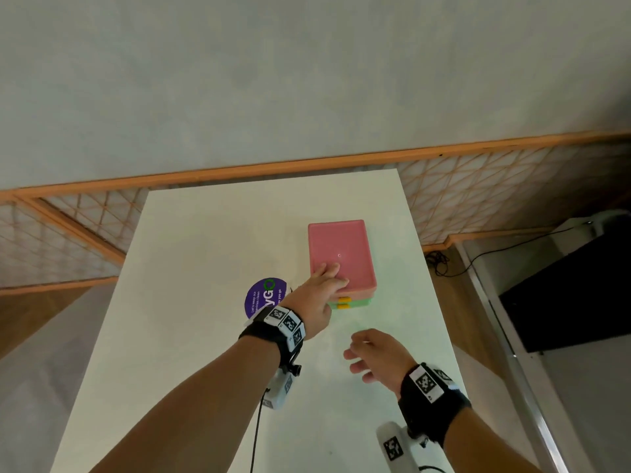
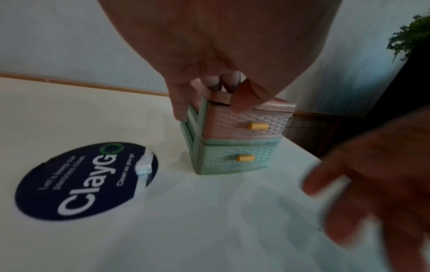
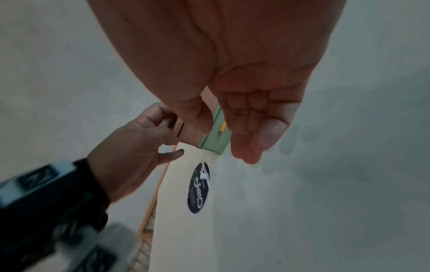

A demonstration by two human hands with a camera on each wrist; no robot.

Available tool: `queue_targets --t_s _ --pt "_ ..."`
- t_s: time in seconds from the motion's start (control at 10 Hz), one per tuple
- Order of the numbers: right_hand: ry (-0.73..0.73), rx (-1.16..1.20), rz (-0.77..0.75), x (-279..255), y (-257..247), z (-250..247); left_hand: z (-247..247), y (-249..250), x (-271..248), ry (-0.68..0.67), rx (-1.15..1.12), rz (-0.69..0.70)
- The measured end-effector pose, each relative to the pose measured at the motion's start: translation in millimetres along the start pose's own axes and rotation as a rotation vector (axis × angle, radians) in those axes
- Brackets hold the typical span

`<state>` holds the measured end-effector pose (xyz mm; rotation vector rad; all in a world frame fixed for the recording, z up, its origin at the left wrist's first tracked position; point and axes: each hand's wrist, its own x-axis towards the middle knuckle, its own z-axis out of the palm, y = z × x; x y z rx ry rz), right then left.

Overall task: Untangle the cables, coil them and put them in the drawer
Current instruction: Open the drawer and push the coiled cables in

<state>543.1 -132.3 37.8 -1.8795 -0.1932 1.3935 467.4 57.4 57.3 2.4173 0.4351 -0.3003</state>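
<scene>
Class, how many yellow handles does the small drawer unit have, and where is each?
2. One yellow handle sits on the pink upper drawer, the other on the green lower drawer. None appears hidden.

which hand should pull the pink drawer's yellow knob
Right. The right hand hovers open and empty in front of the small pink and green plastic drawer unit, facing the yellow knob; the left hand grips the unit's top.

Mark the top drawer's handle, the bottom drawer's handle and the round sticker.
top drawer's handle (image 2: 258, 126): left wrist view, middle of the yellow knob.
bottom drawer's handle (image 2: 245, 158): left wrist view, middle of the yellow knob.
round sticker (image 2: 86, 181): left wrist view, centre of its dark face.
</scene>
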Motion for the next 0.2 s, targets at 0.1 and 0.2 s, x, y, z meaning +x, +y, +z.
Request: queue_targets --t_s 0.1,0.2 --pt "-0.027 -0.081 0.050 -29 17 -19 -15 9 5 -0.013 0.008 -0.034" --pt "-0.069 -0.265 0.062 17 113 -47 -17 16 -7 -0.040 0.073 -0.063"
